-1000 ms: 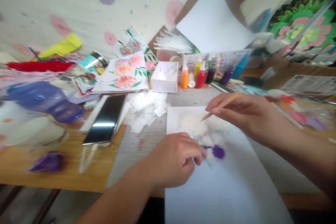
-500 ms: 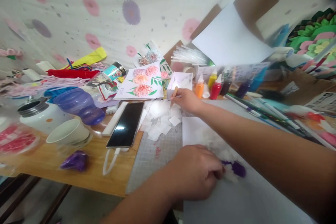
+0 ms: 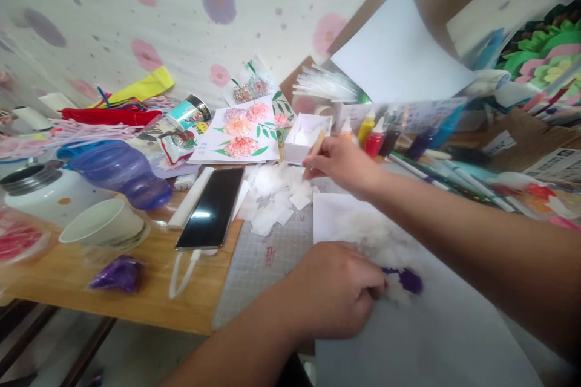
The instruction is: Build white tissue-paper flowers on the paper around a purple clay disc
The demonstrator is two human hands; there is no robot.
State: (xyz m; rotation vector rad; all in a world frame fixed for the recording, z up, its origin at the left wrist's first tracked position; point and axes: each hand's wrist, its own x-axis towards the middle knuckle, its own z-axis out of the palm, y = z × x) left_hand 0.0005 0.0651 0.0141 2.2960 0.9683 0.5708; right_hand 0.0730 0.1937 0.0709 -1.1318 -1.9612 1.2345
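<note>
My right hand (image 3: 347, 164) pinches a short wooden stick (image 3: 319, 143) just right of a small white box (image 3: 297, 151). White material (image 3: 313, 132) sits inside the box; what it is I cannot tell. My left hand (image 3: 338, 290) rests with curled fingers on the large white paper (image 3: 363, 354). Its fingertips press together beside a dark purple shape (image 3: 411, 281), and anything between them is hidden. Pale, crumpled white pieces (image 3: 370, 227) lie on the paper, partly behind my left hand. A heap of thin white squares (image 3: 272, 202) lies below the box.
A grey cutting mat (image 3: 247, 272) lies under the paper. Left of it are a phone (image 3: 211, 208) with a white cable, a paper cup (image 3: 102, 224) and a purple packet (image 3: 118, 273). Behind stand paint bottles (image 3: 374, 139) and a flower picture (image 3: 240, 130). Several pens (image 3: 476, 184) lie right.
My right hand has drawn the stick out of the white box, toward the right. My left hand stays in nearly the same place. The whole view has shifted slightly.
</note>
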